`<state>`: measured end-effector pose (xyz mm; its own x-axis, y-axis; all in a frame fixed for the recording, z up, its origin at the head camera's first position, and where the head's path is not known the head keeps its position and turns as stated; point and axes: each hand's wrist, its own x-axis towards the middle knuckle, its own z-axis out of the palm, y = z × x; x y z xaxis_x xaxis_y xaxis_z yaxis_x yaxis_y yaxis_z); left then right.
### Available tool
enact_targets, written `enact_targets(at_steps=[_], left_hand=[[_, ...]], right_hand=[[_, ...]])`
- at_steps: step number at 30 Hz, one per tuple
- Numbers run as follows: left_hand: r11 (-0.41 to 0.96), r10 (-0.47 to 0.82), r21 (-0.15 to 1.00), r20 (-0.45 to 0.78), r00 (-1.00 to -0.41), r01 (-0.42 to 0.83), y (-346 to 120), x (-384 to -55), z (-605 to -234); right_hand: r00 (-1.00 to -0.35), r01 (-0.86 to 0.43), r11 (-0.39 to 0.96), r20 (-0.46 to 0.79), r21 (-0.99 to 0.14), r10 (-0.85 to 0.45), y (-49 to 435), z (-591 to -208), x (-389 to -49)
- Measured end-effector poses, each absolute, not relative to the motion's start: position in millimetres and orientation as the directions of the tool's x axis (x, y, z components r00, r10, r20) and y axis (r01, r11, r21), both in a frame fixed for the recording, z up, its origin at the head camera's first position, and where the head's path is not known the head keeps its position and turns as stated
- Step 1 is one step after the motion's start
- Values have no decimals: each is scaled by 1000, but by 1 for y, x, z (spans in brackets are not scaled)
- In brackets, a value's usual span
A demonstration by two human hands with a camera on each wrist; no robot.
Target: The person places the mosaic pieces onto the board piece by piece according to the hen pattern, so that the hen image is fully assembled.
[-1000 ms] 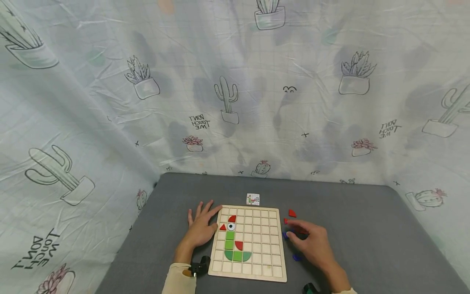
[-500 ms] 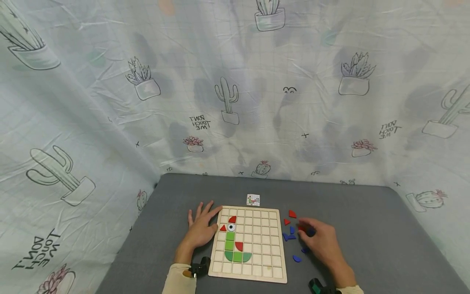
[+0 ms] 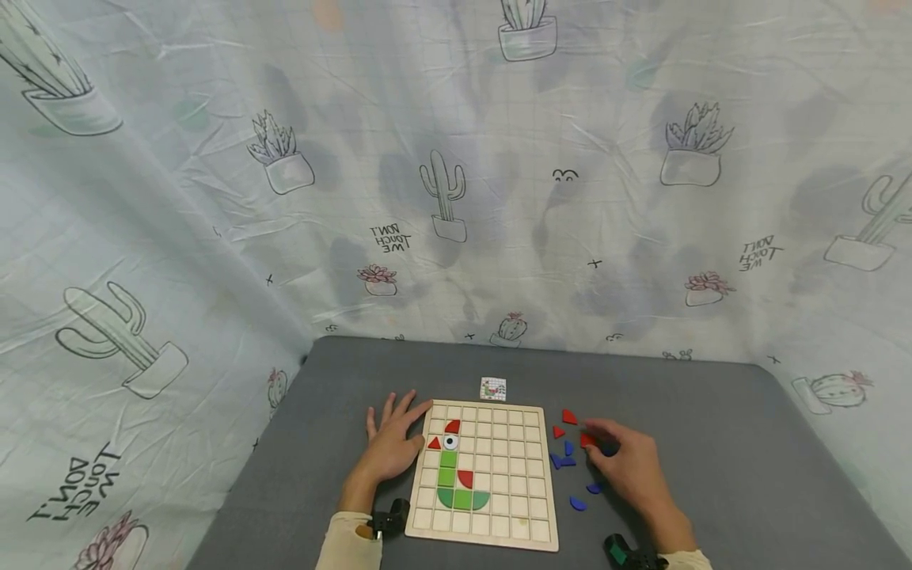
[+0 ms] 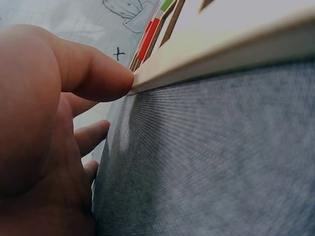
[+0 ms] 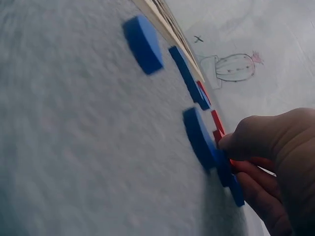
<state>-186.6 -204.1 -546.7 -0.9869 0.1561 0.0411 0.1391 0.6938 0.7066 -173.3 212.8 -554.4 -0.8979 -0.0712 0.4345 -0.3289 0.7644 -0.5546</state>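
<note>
A square wooden grid board (image 3: pixel 509 507) lies on the table, with red and green pieces and a white eye piece in its left cells. My left hand (image 3: pixel 388 451) is spread beside the board's left side, index fingertip at the far corner. The left wrist view shows its thumb (image 4: pixel 106 73) against the board's edge. To the right of the board, my right hand (image 3: pixel 630 467) pinches a small red piece (image 3: pixel 587 440) between thumb and index finger, low over the table. Several blue pieces (image 5: pixel 199 135) lie beside these fingers, one partly hidden by the hand.
Near the board's right edge lie a red quarter-circle (image 3: pixel 569 416), a small red triangle (image 3: pixel 559 431) and several blue pieces (image 3: pixel 578 503). A small printed picture card (image 3: pixel 493 389) lies beyond the board. A cactus-print curtain (image 3: pixel 499 198) hangs around the grey table (image 3: pixel 399 368).
My right hand has moved right from above the blue and red pieces near the board to the red piece farther out, uncovering the nearer ones. The left hand has stayed in place.
</note>
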Motion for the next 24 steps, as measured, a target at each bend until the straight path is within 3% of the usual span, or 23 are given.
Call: enact_targets(at_steps=[11, 24], left_hand=[[697, 157, 704, 43, -987, 141, -203, -186, -545], [693, 151, 707, 49, -987, 141, -203, -186, -547]], right_hand=[[-917, -297, 761, 394, -577, -59, 219, -549, -171], [-893, -428, 615, 416, -663, -173, 181, -533, -149]])
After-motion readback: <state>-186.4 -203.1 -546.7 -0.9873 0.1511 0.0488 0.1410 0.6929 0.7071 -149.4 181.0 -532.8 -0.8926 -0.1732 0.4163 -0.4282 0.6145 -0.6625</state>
